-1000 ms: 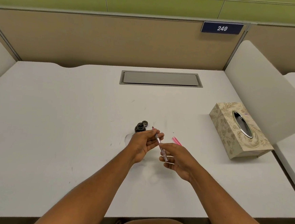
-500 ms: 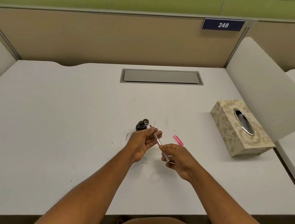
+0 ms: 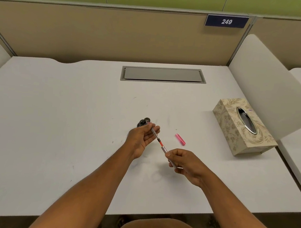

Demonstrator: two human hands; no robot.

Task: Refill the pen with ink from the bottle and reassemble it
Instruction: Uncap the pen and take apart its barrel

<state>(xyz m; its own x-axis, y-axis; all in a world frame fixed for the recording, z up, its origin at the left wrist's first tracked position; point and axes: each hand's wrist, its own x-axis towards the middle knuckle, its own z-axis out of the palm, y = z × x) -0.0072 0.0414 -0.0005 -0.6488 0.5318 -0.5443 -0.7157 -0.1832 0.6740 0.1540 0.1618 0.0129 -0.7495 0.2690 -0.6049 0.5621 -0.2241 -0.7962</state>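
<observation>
Head view: pen (image 3: pixel 159 140) pinched between left hand (image 3: pixel 141 140) fingertips and right hand (image 3: pixel 183 161) fingertips.

White "249" on a dark blue plate (image 3: pixel 226 21), on the partition far beyond the right hand (image 3: pixel 183 161)

The bench (image 3: pixel 55 124) is a smooth, matt white laminate, faintly scuffed, with a brushed grey metal cover plate (image 3: pixel 162 74) set into it toward the far edge. Right of that plate stands a tissue box (image 3: pixel 242 126) of cream patterned card with a glossy chrome slot rim. The pen (image 3: pixel 159 140) looks like clear plastic, the cap (image 3: pixel 180 139) nearer the box glossy pink plastic, and the ink bottle (image 3: pixel 143 122) dark shiny glass.
</observation>
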